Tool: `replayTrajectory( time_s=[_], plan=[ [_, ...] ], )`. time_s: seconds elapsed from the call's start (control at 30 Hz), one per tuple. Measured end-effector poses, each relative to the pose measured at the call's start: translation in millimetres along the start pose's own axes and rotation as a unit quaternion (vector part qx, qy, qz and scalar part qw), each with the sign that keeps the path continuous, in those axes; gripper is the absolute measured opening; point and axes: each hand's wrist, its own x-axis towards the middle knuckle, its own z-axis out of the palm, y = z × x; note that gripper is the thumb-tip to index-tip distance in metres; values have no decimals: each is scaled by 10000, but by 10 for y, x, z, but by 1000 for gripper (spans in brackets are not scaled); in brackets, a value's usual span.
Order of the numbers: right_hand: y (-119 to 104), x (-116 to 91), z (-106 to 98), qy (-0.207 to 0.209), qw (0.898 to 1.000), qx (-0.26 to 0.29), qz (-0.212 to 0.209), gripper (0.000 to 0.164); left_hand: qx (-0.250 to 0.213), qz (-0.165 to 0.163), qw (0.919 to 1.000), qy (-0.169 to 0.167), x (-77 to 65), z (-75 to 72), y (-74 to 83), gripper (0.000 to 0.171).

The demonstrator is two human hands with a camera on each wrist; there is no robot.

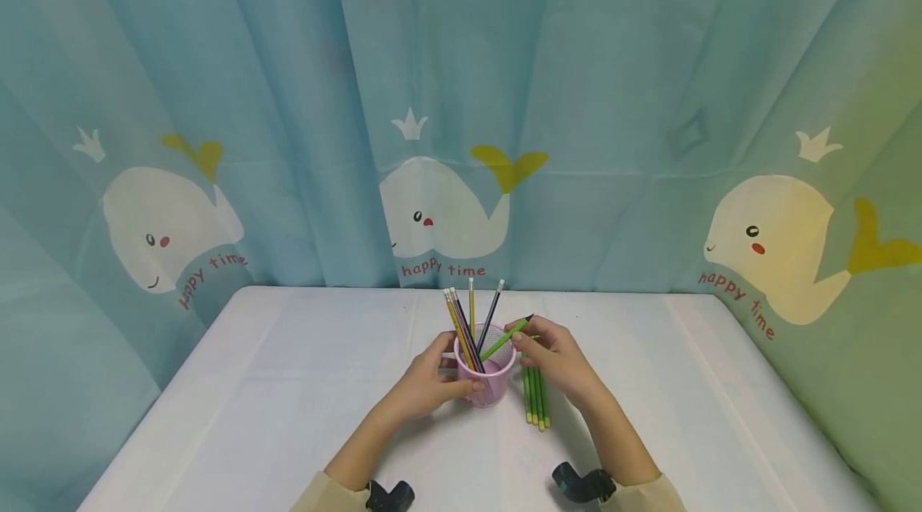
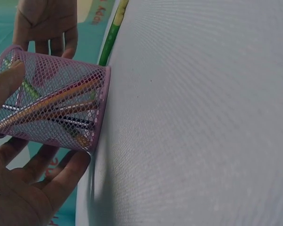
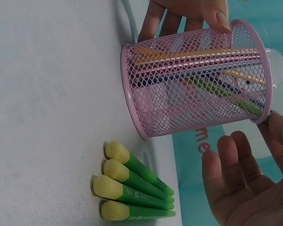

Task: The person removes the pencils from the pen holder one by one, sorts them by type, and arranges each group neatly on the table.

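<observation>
A pink mesh pencil cup (image 1: 492,388) stands upright on the white table, and my left hand (image 1: 421,384) holds it from the left, thumb at the front and fingers round the far side. Inside lean several pencils (image 1: 461,328) with pale eraser ends up. A green pencil (image 1: 504,338) slants in the cup with its dark tip raised to the right. My right hand (image 1: 558,356) pinches that upper end at the cup's rim. In the right wrist view, the cup (image 3: 198,122) shows its contents through the mesh.
Several green pencils (image 1: 535,400) with yellowish ends lie side by side on the table (image 1: 302,408), right of the cup and below my right hand. Behind the table hangs a blue-green curtain (image 1: 612,96) with whale prints. Black devices (image 1: 392,496) sit at both wrists.
</observation>
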Motion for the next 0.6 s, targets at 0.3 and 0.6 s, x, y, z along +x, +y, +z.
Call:
replayTrajectory(
  time_s=[0.3,0.6],
  plan=[
    [-24,-11,-19,63,9999,-2,-99,26,16,-5,10000,0,2,3,0,74],
    [-104,-23,-49,236,9997,-61,-83,25,2,3,10000,0,1,-2,2,74]
  ],
)
